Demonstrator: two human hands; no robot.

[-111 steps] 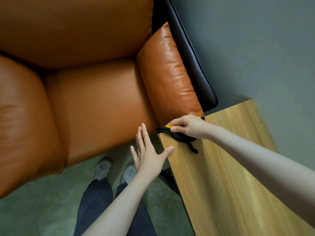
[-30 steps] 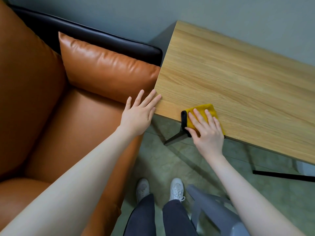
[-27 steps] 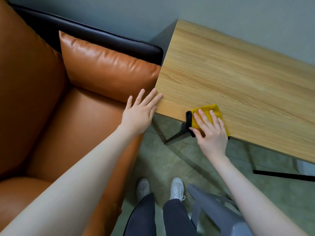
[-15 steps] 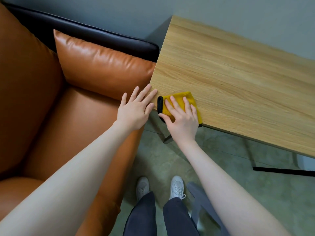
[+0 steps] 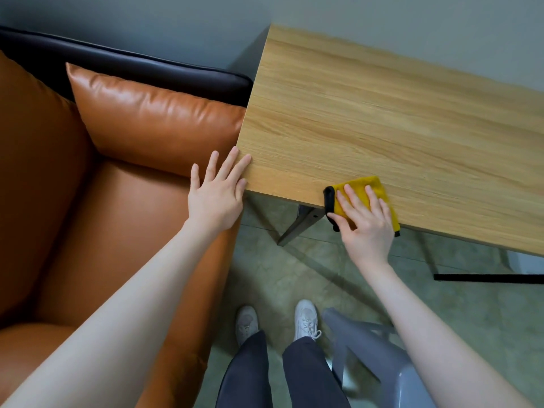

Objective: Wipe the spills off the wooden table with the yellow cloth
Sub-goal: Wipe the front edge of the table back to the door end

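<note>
The wooden table (image 5: 382, 113) fills the upper right, its near edge running down to the right. A yellow cloth (image 5: 365, 187) with a black border lies on that near edge. My right hand (image 5: 363, 220) presses flat on the cloth, fingers spread, thumb at the black border over the table edge. My left hand (image 5: 219, 191) is spread flat, fingertips touching the table's near left corner, palm over the sofa arm. I cannot make out any spill on the wood.
An orange leather sofa (image 5: 88, 201) with a cushion (image 5: 159, 119) butts against the table's left side. A grey plastic chair (image 5: 376, 357) stands beside my legs. Black table legs (image 5: 300, 228) show below the edge on a green floor.
My right hand has slid the cloth to the right along the near edge, away from the corner. My left hand stays at the corner.
</note>
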